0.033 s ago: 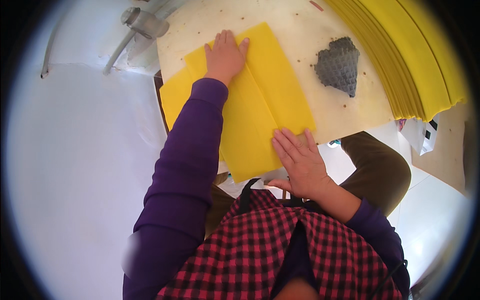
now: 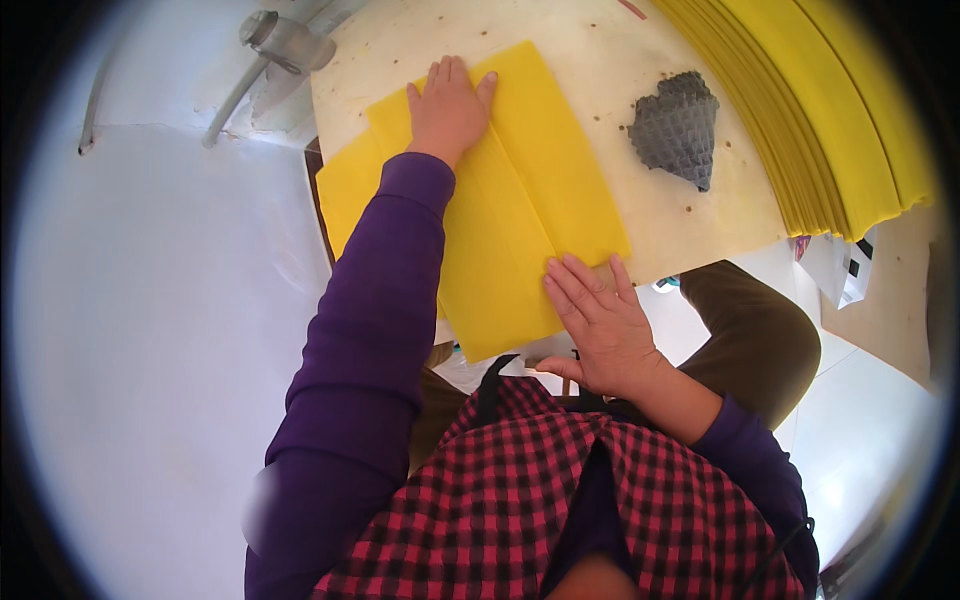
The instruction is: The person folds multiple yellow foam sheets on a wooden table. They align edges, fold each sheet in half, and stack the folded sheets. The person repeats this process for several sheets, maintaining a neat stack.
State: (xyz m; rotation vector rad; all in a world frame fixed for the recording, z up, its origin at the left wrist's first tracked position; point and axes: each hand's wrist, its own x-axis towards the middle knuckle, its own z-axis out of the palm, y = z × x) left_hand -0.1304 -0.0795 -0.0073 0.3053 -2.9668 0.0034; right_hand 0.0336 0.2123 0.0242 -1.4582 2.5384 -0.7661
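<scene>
A folded yellow sheet (image 2: 530,160), paper or thin cloth, lies on the pale board with a long crease or overlapping edge running down it. My left hand (image 2: 450,115) rests flat on its far part, fingers spread and pointing away. Over the near right corner lies my right hand (image 2: 605,325), its fingers stretched out on the sheet and its thumb apart, off the table's near edge. Another yellow layer (image 2: 345,200) sticks out at the left, partly behind my left sleeve. Neither hand grips anything.
A dark grey, waffle-textured piece (image 2: 675,130) with ragged edges lies on the board (image 2: 575,75) to the right. Farther right is a thick stack of yellow sheets (image 2: 820,130). A grey pipe fitting (image 2: 285,42) stands by the wall at the far left.
</scene>
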